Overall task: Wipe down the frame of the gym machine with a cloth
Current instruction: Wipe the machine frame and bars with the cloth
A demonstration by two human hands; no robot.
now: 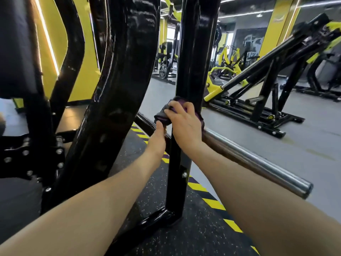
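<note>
Both forearms fill the bottom of the head view and reach forward to the black upright post (186,71) of the gym machine frame, which is taken as the landmark. The right hand (184,124) is laid against the near face of the post at about mid-height, its fingers (180,108) curled and held close together over a dark cloth (166,115) with purple showing in its folds. The cloth is bunched between that hand and the post, spilling out to the left of the post and a little to its right. The left hand (157,134) is brought up just left of the post, under the hanging corner of the cloth; its fingertips seem to be pinching that corner, though this is partly hidden and cannot be told for certain.

A chrome bar (258,163) juts from the right side of the post just below the cloth. The broad curved black member (121,71) stands left of the post, and yellow-and-black floor tape (212,198) runs past the foot of the post.

The step in hand is judged to be the wiping of the post. It would be done well if the cloth were flattened and wrapped round the post's faces, firm pressure were kept, and long overlapping strokes were drawn downward to the bolted foot. The loose corner should be gathered in so that it is not snagged on the chrome bar.
</note>
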